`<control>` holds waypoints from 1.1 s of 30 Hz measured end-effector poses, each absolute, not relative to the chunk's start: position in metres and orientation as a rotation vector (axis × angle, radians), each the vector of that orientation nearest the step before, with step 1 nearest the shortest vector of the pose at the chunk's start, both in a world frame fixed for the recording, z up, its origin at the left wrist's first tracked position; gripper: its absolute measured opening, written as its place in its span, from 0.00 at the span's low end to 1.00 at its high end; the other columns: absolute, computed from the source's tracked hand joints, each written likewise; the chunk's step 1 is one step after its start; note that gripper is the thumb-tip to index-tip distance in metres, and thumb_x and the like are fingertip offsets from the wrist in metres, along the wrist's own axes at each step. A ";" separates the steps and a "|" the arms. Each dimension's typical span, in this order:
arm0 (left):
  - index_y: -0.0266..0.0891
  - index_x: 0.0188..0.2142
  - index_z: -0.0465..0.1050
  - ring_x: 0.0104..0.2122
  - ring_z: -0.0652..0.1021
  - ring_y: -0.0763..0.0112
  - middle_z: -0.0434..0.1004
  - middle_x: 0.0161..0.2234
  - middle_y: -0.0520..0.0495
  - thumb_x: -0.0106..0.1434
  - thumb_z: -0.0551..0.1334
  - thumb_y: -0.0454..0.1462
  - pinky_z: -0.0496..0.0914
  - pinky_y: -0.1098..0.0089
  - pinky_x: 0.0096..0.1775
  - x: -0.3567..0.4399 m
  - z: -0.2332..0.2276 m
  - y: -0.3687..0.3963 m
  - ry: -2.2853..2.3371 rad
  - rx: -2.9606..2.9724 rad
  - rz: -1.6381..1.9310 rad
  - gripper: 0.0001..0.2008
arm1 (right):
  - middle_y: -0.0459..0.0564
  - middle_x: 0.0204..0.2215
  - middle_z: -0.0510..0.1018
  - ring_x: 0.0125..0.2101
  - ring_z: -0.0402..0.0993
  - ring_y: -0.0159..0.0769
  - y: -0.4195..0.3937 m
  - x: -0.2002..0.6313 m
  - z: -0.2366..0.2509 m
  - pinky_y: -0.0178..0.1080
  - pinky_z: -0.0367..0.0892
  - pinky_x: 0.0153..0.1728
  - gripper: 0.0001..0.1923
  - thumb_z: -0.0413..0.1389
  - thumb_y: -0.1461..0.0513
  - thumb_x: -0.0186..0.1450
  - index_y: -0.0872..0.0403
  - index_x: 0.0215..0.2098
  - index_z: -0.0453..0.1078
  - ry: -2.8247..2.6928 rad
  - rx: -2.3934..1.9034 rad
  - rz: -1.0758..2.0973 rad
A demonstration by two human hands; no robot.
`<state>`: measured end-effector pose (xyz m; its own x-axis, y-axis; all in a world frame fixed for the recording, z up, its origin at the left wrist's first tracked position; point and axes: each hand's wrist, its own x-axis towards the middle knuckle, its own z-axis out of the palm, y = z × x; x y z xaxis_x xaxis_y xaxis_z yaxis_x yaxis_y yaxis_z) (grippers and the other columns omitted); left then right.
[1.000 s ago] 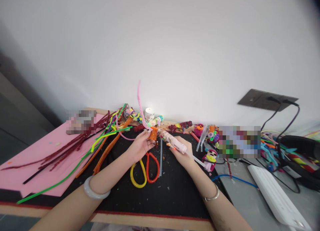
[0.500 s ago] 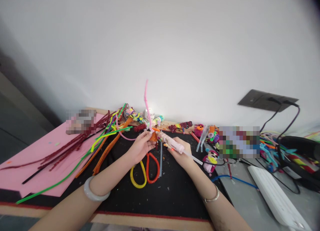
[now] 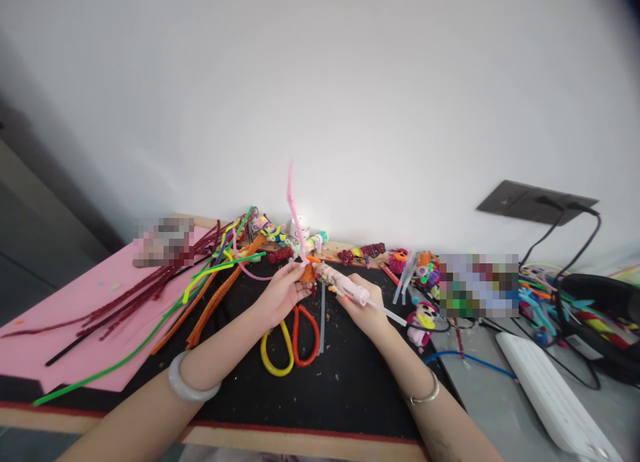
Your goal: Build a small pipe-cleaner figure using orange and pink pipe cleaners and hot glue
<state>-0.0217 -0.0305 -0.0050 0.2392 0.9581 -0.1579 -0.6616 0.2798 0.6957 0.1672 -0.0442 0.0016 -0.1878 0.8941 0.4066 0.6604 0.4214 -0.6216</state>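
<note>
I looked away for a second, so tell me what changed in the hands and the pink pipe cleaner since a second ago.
The pink pipe cleaner swung right, from leaning left to nearly upright. The right hand brought the glue gun up to the orange piece pinched by the left hand. Nothing was picked up or let go. The scissors and loose pipe cleaners stayed put.

Place: a hobby craft corner (likely at home)
Signs: pipe cleaners (image 3: 150, 295), scissors (image 3: 290, 339), small figures (image 3: 420, 319) crowding the worktop (image 3: 350, 389)
</note>
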 end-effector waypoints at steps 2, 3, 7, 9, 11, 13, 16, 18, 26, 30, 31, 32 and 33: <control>0.37 0.35 0.68 0.23 0.73 0.78 0.72 0.25 0.51 0.55 0.64 0.35 0.69 0.75 0.28 -0.022 -0.005 -0.031 0.629 0.556 1.190 0.08 | 0.44 0.20 0.72 0.20 0.66 0.29 -0.044 0.167 0.002 0.31 0.60 0.22 0.10 0.56 0.56 0.57 0.54 0.26 0.64 -1.932 -1.324 0.402; 0.37 0.35 0.68 0.23 0.73 0.78 0.72 0.25 0.52 0.55 0.64 0.35 0.69 0.76 0.28 -0.022 -0.005 -0.031 0.627 0.556 1.190 0.08 | 0.44 0.20 0.72 0.20 0.66 0.30 -0.044 0.168 0.002 0.31 0.60 0.22 0.10 0.56 0.56 0.57 0.54 0.26 0.64 -1.934 -1.328 0.401; 0.36 0.35 0.69 0.23 0.73 0.79 0.73 0.27 0.51 0.55 0.64 0.36 0.69 0.76 0.29 -0.023 -0.005 -0.030 0.627 0.559 1.201 0.09 | 0.44 0.19 0.71 0.19 0.66 0.30 -0.044 0.168 0.003 0.32 0.59 0.21 0.10 0.56 0.55 0.57 0.54 0.25 0.64 -1.934 -1.339 0.382; 0.36 0.35 0.69 0.23 0.73 0.79 0.73 0.28 0.50 0.55 0.64 0.36 0.69 0.76 0.29 -0.023 -0.004 -0.030 0.629 0.558 1.204 0.09 | 0.44 0.19 0.71 0.19 0.66 0.30 -0.044 0.168 0.003 0.32 0.59 0.21 0.10 0.56 0.56 0.57 0.54 0.25 0.65 -1.927 -1.339 0.368; 0.36 0.36 0.69 0.24 0.73 0.79 0.73 0.29 0.50 0.55 0.64 0.37 0.69 0.76 0.29 -0.022 -0.004 -0.029 0.630 0.555 1.202 0.10 | 0.44 0.19 0.71 0.19 0.66 0.30 -0.043 0.168 0.003 0.32 0.59 0.21 0.10 0.56 0.56 0.56 0.54 0.25 0.65 -1.919 -1.338 0.359; 0.36 0.36 0.69 0.24 0.73 0.78 0.73 0.29 0.49 0.55 0.64 0.37 0.69 0.75 0.29 -0.022 -0.004 -0.028 0.627 0.554 1.203 0.10 | 0.44 0.19 0.72 0.19 0.66 0.30 -0.043 0.169 0.002 0.32 0.59 0.21 0.10 0.56 0.56 0.56 0.54 0.25 0.65 -1.920 -1.337 0.351; 0.35 0.36 0.69 0.24 0.73 0.78 0.73 0.30 0.49 0.55 0.64 0.36 0.69 0.75 0.29 -0.022 -0.004 -0.028 0.620 0.548 1.210 0.10 | 0.44 0.20 0.72 0.20 0.66 0.30 -0.042 0.169 0.001 0.32 0.59 0.22 0.09 0.56 0.57 0.56 0.54 0.25 0.65 -1.928 -1.350 0.335; 0.35 0.36 0.69 0.24 0.73 0.78 0.73 0.29 0.49 0.55 0.64 0.36 0.69 0.75 0.28 -0.022 -0.004 -0.029 0.619 0.536 1.214 0.09 | 0.44 0.19 0.71 0.20 0.66 0.30 -0.042 0.170 0.000 0.32 0.59 0.21 0.09 0.56 0.57 0.56 0.54 0.25 0.64 -1.922 -1.367 0.332; 0.35 0.36 0.68 0.23 0.73 0.79 0.73 0.28 0.49 0.56 0.62 0.35 0.70 0.76 0.27 -0.022 -0.002 -0.030 0.618 0.519 1.208 0.07 | 0.43 0.18 0.69 0.19 0.64 0.29 -0.043 0.168 0.003 0.32 0.58 0.20 0.10 0.56 0.57 0.56 0.54 0.23 0.62 -1.907 -1.357 0.355; 0.35 0.36 0.69 0.23 0.73 0.78 0.72 0.27 0.50 0.57 0.62 0.34 0.70 0.76 0.27 -0.022 -0.005 -0.030 0.601 0.518 1.195 0.07 | 0.43 0.18 0.68 0.18 0.64 0.29 -0.044 0.166 0.006 0.31 0.57 0.20 0.11 0.55 0.56 0.56 0.54 0.22 0.62 -1.919 -1.341 0.363; 0.35 0.36 0.69 0.23 0.73 0.78 0.72 0.27 0.50 0.57 0.62 0.34 0.70 0.76 0.27 -0.022 -0.005 -0.029 0.598 0.517 1.192 0.07 | 0.43 0.17 0.68 0.18 0.64 0.29 -0.044 0.166 0.006 0.31 0.57 0.20 0.11 0.55 0.56 0.56 0.54 0.22 0.61 -1.919 -1.334 0.360; 0.35 0.36 0.69 0.23 0.73 0.78 0.72 0.27 0.50 0.57 0.62 0.34 0.70 0.76 0.27 -0.022 -0.006 -0.029 0.597 0.516 1.190 0.07 | 0.43 0.17 0.68 0.18 0.64 0.29 -0.044 0.166 0.006 0.31 0.57 0.20 0.11 0.55 0.57 0.56 0.53 0.22 0.61 -1.921 -1.324 0.359; 0.35 0.36 0.69 0.23 0.73 0.78 0.72 0.27 0.49 0.57 0.62 0.34 0.70 0.76 0.27 -0.022 -0.006 -0.029 0.597 0.515 1.189 0.07 | 0.43 0.17 0.68 0.18 0.64 0.28 -0.044 0.166 0.006 0.31 0.57 0.20 0.10 0.55 0.57 0.56 0.53 0.22 0.61 -1.921 -1.315 0.358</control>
